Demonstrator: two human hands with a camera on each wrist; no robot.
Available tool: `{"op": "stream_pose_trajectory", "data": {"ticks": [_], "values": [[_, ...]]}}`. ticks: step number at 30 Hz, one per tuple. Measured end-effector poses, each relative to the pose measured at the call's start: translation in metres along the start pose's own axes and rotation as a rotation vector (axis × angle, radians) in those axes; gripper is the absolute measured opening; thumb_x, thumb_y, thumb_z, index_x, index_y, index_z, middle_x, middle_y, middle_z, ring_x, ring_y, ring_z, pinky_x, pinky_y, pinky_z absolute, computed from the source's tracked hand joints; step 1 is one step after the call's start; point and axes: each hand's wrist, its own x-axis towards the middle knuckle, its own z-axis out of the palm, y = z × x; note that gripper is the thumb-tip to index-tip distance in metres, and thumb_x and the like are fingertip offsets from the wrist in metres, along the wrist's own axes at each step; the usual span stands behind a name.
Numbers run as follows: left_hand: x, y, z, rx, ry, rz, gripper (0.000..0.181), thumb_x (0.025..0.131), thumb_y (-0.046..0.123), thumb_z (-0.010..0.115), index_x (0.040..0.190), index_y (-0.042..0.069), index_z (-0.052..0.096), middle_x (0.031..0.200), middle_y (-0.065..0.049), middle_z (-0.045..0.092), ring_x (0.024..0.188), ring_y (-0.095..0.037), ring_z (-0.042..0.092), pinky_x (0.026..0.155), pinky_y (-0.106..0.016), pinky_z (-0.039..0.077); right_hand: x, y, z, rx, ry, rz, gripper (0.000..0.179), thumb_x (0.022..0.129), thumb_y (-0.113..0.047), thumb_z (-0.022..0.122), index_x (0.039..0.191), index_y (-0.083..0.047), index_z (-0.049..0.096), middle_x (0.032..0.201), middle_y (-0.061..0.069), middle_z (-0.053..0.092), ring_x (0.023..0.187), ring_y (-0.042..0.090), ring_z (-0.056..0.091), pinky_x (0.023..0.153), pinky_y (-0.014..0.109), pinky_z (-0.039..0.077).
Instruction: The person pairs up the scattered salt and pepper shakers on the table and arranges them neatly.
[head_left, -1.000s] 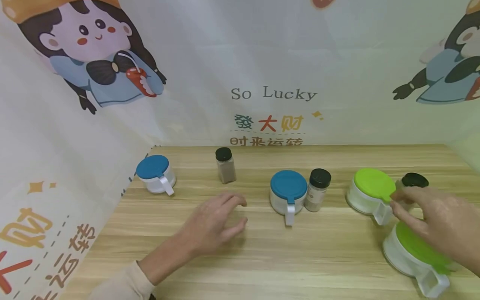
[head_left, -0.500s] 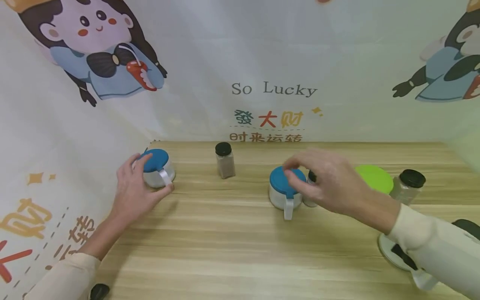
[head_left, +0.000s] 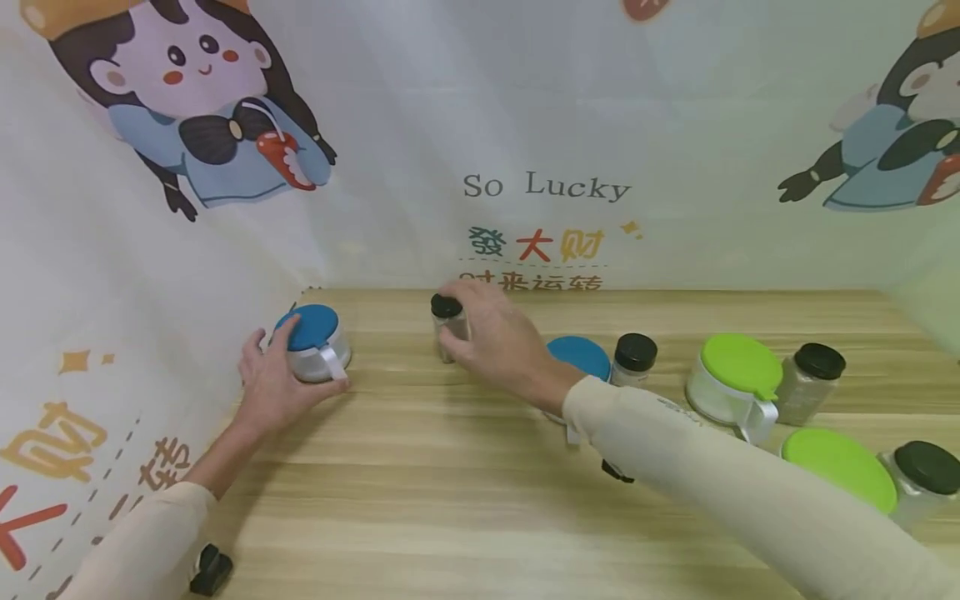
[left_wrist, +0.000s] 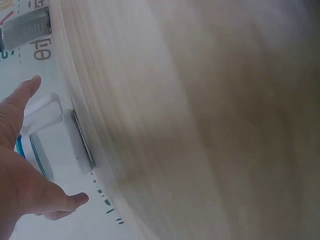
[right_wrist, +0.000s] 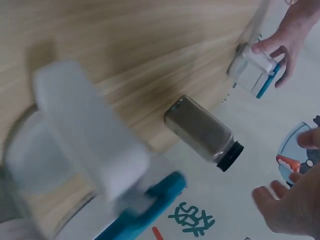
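In the head view, my left hand (head_left: 273, 379) is at the blue-lidded seasoning jar (head_left: 313, 340) on the far left. Its thumb and fingers are spread to either side of the jar, and the left wrist view shows them fairly straight. Whether they touch the jar is hard to tell. My right hand (head_left: 502, 342) reaches across to the black-capped spice bottle (head_left: 447, 329) near the back. Thumb and fingers stand apart beside that upright bottle; in the right wrist view a gap separates the hand from the bottle (right_wrist: 200, 130).
Behind my right wrist is a second blue-lidded jar (head_left: 579, 354), beside another spice bottle (head_left: 635, 354). Farther right stand two green-lidded jars (head_left: 741, 367), each with a black-capped bottle (head_left: 810, 383) next to it. A printed cloth (head_left: 397, 125) hangs behind the wooden table (head_left: 420, 508).
My left hand has moved from mid-table to the far-left jar. My right hand has swept left from the green-lidded jars, past the middle blue-lidded jar, to the spice bottle.
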Motion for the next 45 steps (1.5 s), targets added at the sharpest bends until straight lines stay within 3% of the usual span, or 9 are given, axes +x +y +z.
{"op": "stream_pose_trajectory", "data": {"ticks": [6,11,15,19,21,25,34,38,45], "values": [[-0.003,0.005,0.004,-0.007,-0.018,-0.014,0.123,0.075,0.039,0.091,0.164,0.014,0.008,0.151,-0.043,0.006,0.135,-0.067,0.012,0.093,-0.082,0.025,0.02,-0.002,0.026,-0.413,-0.249,0.005,0.073,0.1,-0.033,0.065,0.159,-0.009,0.03,0.163,0.023,0.022,0.148,0.038,0.026,0.117,0.042,0.028],[0.001,0.011,0.007,-0.056,-0.073,-0.028,0.117,0.079,0.035,0.088,0.164,0.016,0.01,0.151,-0.044,0.0,0.135,-0.068,0.012,0.095,-0.081,0.027,0.026,0.001,0.037,-0.497,-0.367,0.084,0.078,0.103,-0.038,0.06,0.163,-0.009,0.019,0.164,0.027,0.012,0.147,0.039,0.028,0.113,0.04,0.034],[0.006,0.013,0.008,-0.058,-0.083,-0.04,0.108,0.08,0.031,0.088,0.161,0.012,0.02,0.149,-0.045,0.005,0.133,-0.066,0.02,0.097,-0.077,0.031,0.029,0.001,0.04,-0.555,-0.385,0.098,0.071,0.105,-0.035,0.054,0.162,-0.008,0.021,0.16,0.028,0.022,0.139,0.038,0.041,0.102,0.043,0.046],[0.013,0.014,0.006,-0.043,-0.06,-0.062,0.102,0.079,0.031,0.088,0.156,0.009,0.025,0.149,-0.043,0.011,0.131,-0.064,0.028,0.098,-0.075,0.034,0.032,0.001,0.039,-0.619,-0.359,0.073,0.058,0.104,-0.028,0.053,0.155,-0.012,0.033,0.147,0.024,0.038,0.113,0.032,0.059,0.084,0.04,0.054],[0.017,0.015,0.004,-0.044,-0.07,-0.081,0.102,0.079,0.033,0.088,0.155,0.008,0.025,0.147,-0.041,0.015,0.128,-0.062,0.033,0.097,-0.074,0.036,0.034,0.002,0.037,-0.624,-0.353,0.074,0.052,0.105,-0.026,0.053,0.151,-0.013,0.036,0.145,0.023,0.039,0.099,0.029,0.062,0.072,0.037,0.055],[0.024,0.015,-0.001,-0.044,-0.124,-0.109,0.103,0.079,0.033,0.088,0.154,0.007,0.022,0.142,-0.04,0.022,0.125,-0.062,0.038,0.096,-0.074,0.038,0.038,0.005,0.032,-0.573,-0.327,0.091,0.052,0.107,-0.029,0.052,0.152,-0.012,0.035,0.149,0.025,0.035,0.107,0.032,0.06,0.063,0.035,0.052],[0.021,0.003,-0.008,-0.072,-0.216,0.004,0.114,0.072,0.039,0.093,0.161,0.016,0.026,0.148,-0.04,0.014,0.131,-0.06,0.031,0.097,-0.075,0.036,0.036,0.013,0.027,-0.426,-0.328,0.014,0.046,0.104,-0.03,0.06,0.139,-0.005,0.047,0.12,0.019,0.063,0.108,0.031,0.064,0.081,0.042,0.055],[0.02,-0.003,-0.008,-0.128,-0.236,0.042,0.112,0.071,0.035,0.094,0.16,0.012,0.029,0.144,-0.037,0.029,0.126,-0.055,0.039,0.099,-0.071,0.037,0.032,0.015,0.03,-0.348,-0.311,-0.029,0.043,0.102,-0.024,0.065,0.132,-0.001,0.047,0.117,0.021,0.063,0.107,0.033,0.064,0.083,0.041,0.054],[0.016,0.002,-0.007,-0.069,-0.213,0.041,0.11,0.071,0.048,0.092,0.159,0.016,0.035,0.146,-0.033,0.033,0.126,-0.053,0.043,0.097,-0.069,0.04,0.027,0.017,0.029,-0.241,-0.32,-0.06,0.053,0.099,-0.022,0.069,0.139,0.002,0.045,0.126,0.02,0.058,0.114,0.032,0.061,0.09,0.037,0.052]]}}
